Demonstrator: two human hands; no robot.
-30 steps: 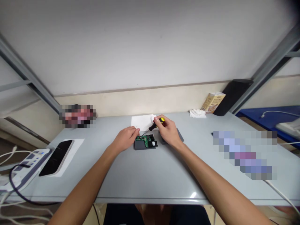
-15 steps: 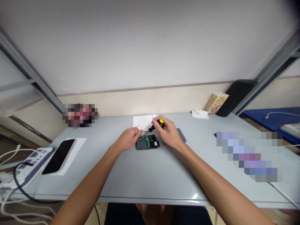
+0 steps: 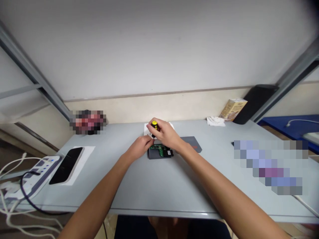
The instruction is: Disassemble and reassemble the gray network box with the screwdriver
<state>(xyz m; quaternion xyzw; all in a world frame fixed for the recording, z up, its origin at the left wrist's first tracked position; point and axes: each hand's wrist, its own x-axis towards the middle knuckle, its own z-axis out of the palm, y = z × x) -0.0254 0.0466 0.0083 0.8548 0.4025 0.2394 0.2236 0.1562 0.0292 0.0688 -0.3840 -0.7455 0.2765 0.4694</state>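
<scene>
My right hand (image 3: 165, 132) is closed around a black and yellow screwdriver (image 3: 155, 124), held nearly upright with its shaft pointing down. Beneath it lies an opened electronic device with a dark grey casing (image 3: 156, 154) and a green circuit board (image 3: 160, 149). At the device's far left corner, my left hand (image 3: 141, 146) has its fingers drawn together close to the screwdriver's tip; what they pinch, if anything, is hidden. White paper (image 3: 147, 127) with small dark specks lies behind, partly covered by my right hand. A flat grey cover (image 3: 191, 144) rests partly behind my right wrist.
On the left of the grey table (image 3: 159, 189) are a phone (image 3: 67, 164) on white paper and a power strip (image 3: 37, 176) with cables. Crumpled tissue (image 3: 215, 121), a yellow carton (image 3: 233, 110) and a black cylinder (image 3: 256, 103) stand back right. Blurred items lie on both sides.
My right hand has moved left and turned the screwdriver from slanted to nearly upright, over the device's far left part. More of the grey cover shows. The view has shifted slightly.
</scene>
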